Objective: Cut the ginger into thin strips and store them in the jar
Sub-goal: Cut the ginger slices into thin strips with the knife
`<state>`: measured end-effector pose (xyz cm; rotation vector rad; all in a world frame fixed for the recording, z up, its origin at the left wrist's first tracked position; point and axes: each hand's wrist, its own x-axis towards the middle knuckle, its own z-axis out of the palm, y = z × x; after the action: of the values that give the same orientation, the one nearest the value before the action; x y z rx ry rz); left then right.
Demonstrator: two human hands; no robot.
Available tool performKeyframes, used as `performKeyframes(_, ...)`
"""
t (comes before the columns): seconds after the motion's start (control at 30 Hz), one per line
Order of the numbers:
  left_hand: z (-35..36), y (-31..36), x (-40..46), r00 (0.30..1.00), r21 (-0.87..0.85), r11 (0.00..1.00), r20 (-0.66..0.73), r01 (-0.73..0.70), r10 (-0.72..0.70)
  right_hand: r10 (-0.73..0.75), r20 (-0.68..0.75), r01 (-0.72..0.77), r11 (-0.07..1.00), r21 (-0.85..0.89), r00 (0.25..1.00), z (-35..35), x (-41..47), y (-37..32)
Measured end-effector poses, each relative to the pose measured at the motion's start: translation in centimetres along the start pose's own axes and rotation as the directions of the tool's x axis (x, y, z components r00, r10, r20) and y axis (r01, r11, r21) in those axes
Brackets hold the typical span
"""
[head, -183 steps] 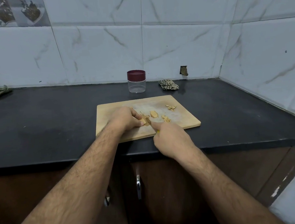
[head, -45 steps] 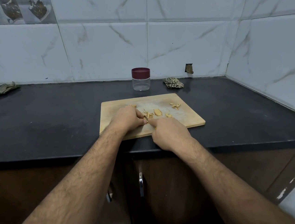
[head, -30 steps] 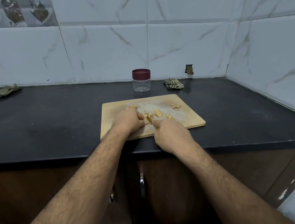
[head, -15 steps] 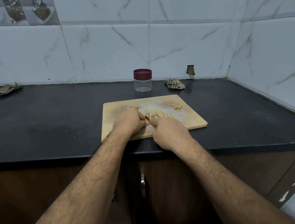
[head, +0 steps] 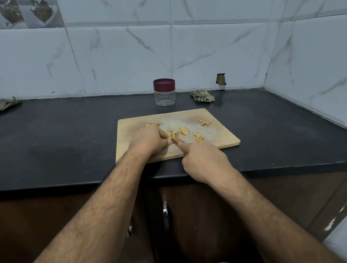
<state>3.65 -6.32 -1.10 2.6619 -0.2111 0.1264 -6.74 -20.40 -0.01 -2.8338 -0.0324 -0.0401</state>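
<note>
A long black surface [head: 64, 141] ran along a white marble-look tiled wall [head: 203, 51]. Brown cupboard doors [head: 196, 213] sat under it.

A wooden cutting board [head: 221, 131] lay flat on the surface, close to the front edge.

The left hand [head: 148, 142] rested on the board with its fingers curled down, holding a bit of ginger against the wood. The right hand [head: 204, 160] was just beside it, over the board's front edge. Its fingers were curled tight round a knife [head: 174, 140], and one finger lay straight along the top. Only a small part of the blade showed between the two hands.

A clear jar [head: 164, 92] with a dark red lid stood upright behind the board, near the wall. The lid was on.

A crumpled checked cloth [head: 202, 96] lay to the right of the jar. Another folded cloth [head: 0, 105] lay far away at the left end.

Thin cut ginger strips [head: 172, 134] sat in a little heap by the left fingers. A flat ginger slice [head: 184, 130] lay next to them. More small ginger bits [head: 205, 123] were spread toward the right side of the board.
</note>
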Motion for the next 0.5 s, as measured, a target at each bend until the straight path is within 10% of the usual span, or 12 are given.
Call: performKeyframes(0.5, 0.07, -0.06, -0.18, 1.0, 0.004, 1.0, -0.017, -0.004, 0.004, 0.029, -0.039, -0.024, 0.991, 0.129, 0.999, -0.35, 0.68, -0.34)
